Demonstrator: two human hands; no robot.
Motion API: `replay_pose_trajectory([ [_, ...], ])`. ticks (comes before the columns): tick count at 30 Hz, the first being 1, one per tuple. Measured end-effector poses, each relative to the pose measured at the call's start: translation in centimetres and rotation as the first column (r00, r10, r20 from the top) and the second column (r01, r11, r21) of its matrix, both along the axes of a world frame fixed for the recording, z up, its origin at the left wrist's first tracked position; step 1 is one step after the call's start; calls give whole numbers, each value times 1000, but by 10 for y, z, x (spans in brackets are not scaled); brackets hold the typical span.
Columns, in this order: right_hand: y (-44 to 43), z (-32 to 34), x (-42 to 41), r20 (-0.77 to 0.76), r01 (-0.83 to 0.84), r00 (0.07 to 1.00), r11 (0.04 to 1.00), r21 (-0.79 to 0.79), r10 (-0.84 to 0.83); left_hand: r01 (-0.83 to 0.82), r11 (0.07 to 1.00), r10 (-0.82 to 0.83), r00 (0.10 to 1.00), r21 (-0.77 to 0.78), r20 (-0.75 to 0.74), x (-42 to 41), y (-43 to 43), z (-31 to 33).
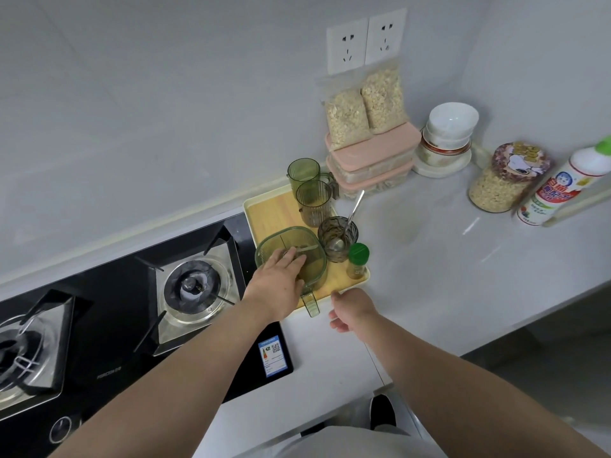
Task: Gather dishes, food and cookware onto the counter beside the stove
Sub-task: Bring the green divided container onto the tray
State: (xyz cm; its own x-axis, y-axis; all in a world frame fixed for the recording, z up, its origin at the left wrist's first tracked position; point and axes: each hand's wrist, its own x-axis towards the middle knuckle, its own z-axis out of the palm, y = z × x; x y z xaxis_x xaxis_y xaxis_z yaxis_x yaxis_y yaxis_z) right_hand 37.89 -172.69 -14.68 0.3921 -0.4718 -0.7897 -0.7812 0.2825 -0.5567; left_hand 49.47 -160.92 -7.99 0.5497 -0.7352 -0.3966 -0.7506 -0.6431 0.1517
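A wooden-bottomed tray lies on the white counter just right of the gas stove. On it stand a green clear pitcher, two ribbed green cups, a dark glass with a spoon and a green-capped spice bottle. My left hand lies over the pitcher's near rim with its fingers inside; the thumb is hidden. My right hand hovers at the tray's front right corner, fingers loosely curled, holding nothing.
Behind the tray sit two pink-lidded boxes with two bags of oats on top. Further right are stacked white bowls, an oat jar and a white bottle. The counter's front edge drops off at right.
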Motion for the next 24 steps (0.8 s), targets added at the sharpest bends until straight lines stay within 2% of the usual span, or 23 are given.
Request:
replay_pose_trajectory([
  [6, -7, -1, 4, -19, -3, 1000, 999, 45, 4, 6, 999, -7, 999, 35, 54, 2, -17, 8],
  [10, -10, 1, 6, -18, 44, 999, 994, 98, -42, 11, 997, -9, 1000, 77, -23, 0, -31, 10],
  [14, -12, 3, 8, -17, 56, 998, 992, 110, -55, 86, 986, -83, 996, 142, -27, 10, -32, 14],
  [19, -17, 6, 11, -55, 34, 998, 993, 117, -28, 33, 999, -32, 999, 33, -31, 18, -28, 16],
  [22, -21, 8, 8, -61, 75, 996, 983, 170, -66, 23, 999, -23, 1000, 26, -19, 9, -28, 13],
  [24, -23, 7, 3, -71, 84, 995, 985, 153, -74, 33, 999, -33, 999, 24, -16, 4, -29, 11],
])
